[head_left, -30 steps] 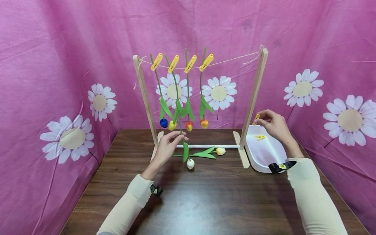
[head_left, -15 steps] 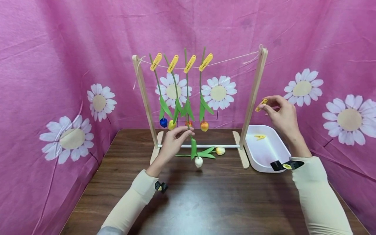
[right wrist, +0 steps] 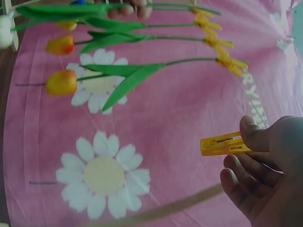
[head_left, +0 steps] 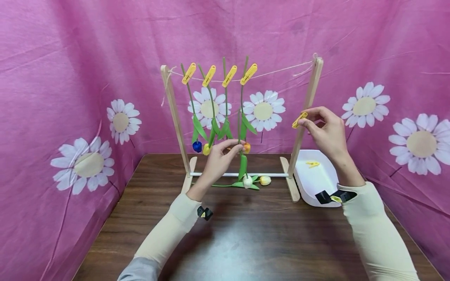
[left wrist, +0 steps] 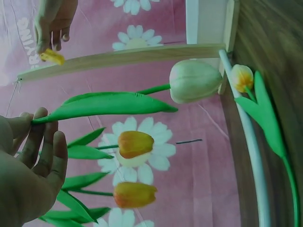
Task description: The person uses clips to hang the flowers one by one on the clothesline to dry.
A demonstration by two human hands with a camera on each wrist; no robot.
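My left hand (head_left: 221, 158) pinches the stem of a white artificial tulip (left wrist: 196, 81), which hangs head down in front of the rack. Between thumb and fingers, my right hand (head_left: 328, 132) holds a yellow clothespin (right wrist: 225, 144) near the rack's right post (head_left: 306, 113). Along the string (head_left: 274, 72), several yellow clothespins (head_left: 249, 74) hold tulips upside down: a blue one (head_left: 197, 146), a yellow one (head_left: 206, 149) and orange ones (right wrist: 61, 82). In the head view my left hand hides part of one orange bloom.
A yellow-white tulip (head_left: 265, 180) lies on the wooden table (head_left: 232, 242) by the rack's white crossbar (head_left: 270, 175). Right of the rack stands a white tray (head_left: 316, 191) with a yellow clothespin (head_left: 312, 164) inside. A pink cloth with printed daisies surrounds the table.
My left hand has moved right and up with the white tulip. My right hand has lifted the clothespin from above the tray, then brought it left toward the right post.
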